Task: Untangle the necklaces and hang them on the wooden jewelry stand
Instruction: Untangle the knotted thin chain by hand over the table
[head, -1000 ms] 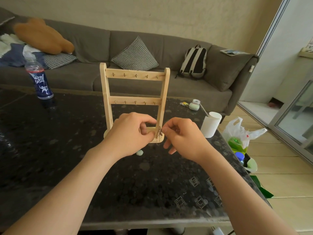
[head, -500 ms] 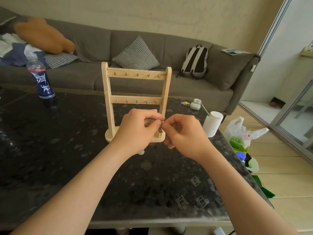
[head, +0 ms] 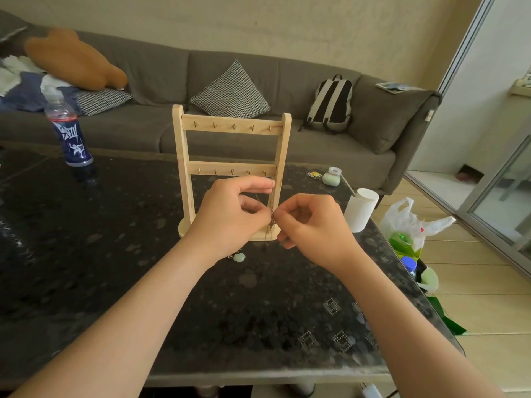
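Observation:
The wooden jewelry stand (head: 231,126) stands upright in the middle of the dark table, with two rails of small hooks that carry nothing. In front of its base, my left hand (head: 230,216) and my right hand (head: 313,222) meet and pinch a thin tangled necklace chain (head: 271,203). One strand runs up to my left forefinger, and the rest dangles below the pinch. A pale green pendant (head: 239,257) shows just under my left hand, near the table top.
On the dark stone table (head: 115,254) are a blue-labelled water bottle (head: 70,133) at the back left, a white paper cup (head: 360,209) and a small green case (head: 332,178) at the right. A grey sofa runs behind. Plastic bags lie on the floor at right.
Both hands rose slightly in front of the stand. My left forefinger now stretches out and lifts a strand of chain, while the right hand keeps its pinch at the tangle.

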Demonstrator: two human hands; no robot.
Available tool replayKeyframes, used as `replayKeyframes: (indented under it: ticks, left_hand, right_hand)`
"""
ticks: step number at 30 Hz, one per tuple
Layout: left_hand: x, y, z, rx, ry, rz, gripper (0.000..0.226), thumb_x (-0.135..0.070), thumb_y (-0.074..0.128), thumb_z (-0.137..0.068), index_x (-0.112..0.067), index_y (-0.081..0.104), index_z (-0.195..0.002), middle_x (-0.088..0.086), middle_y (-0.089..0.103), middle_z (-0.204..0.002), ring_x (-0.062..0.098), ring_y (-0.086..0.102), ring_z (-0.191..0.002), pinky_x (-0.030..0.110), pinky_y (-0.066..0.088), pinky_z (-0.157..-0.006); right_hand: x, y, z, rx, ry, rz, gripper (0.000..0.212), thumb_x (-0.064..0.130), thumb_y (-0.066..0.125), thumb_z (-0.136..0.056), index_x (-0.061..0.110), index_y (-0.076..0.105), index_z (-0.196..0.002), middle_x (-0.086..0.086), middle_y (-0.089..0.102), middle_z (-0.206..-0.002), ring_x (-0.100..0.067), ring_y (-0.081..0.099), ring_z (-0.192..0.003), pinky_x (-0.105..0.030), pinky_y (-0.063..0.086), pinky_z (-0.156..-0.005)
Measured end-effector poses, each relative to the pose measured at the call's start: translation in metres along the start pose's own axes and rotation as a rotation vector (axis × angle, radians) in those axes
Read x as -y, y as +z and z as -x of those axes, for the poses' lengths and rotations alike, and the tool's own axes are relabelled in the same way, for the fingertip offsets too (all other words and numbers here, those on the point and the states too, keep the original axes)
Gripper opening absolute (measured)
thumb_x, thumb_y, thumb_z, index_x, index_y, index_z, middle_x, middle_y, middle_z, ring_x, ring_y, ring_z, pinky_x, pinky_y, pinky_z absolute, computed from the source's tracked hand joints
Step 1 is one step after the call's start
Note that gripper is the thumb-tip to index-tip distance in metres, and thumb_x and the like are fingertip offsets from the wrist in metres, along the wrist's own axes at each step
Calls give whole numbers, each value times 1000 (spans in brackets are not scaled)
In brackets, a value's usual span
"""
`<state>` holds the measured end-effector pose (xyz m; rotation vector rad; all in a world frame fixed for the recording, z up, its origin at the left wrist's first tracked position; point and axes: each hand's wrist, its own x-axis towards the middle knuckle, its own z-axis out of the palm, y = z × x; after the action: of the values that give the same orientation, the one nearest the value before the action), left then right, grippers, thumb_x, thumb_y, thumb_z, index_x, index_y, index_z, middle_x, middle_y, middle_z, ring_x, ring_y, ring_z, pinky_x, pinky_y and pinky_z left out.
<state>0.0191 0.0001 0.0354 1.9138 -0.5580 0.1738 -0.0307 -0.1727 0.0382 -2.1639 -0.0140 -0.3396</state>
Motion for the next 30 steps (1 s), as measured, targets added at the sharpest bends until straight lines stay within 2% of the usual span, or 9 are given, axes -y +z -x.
replayKeyframes:
  ticks: [8,16,26,30]
  left_hand:
    - [-1,1,0,20,25,-20,51,-9,83,-88,-32,72,-132,-19,72,-124,1,74,-93,29,65,-87]
    - [-1,-2,1,52,42,9,51,-7,82,-89,-30,71,-133,-17,72,-123,5,77,-90,29,65,-88]
    - [1,0,-1,28,86,-116,54,-18,85,-89,-32,68,-138,-15,73,-124,2,75,-90,24,64,-83]
    - [2,-2,-2,46,68,-115,57,-20,84,-90,-30,64,-143,-14,78,-112,3,75,-94,33,65,-91]
  right_hand:
    - [-3,-1,-2,-3,7,-53,17,12,65,-101,11,80,-92,-2,77,-73,-16,77,-66,-36,67,-67]
    - [-7,-1,-2,10,-35,-82,12,11,68,-101,12,80,-99,-4,78,-80,-18,77,-72,-42,67,-63]
    - [-7,0,-2,49,-8,-77,13,14,64,-104,12,75,-97,-3,77,-81,-19,77,-71,-41,67,-62]
    - [-6,0,-1,83,7,-46,16,19,60,-107,11,72,-100,-7,76,-82,-15,77,-70,-34,65,-59]
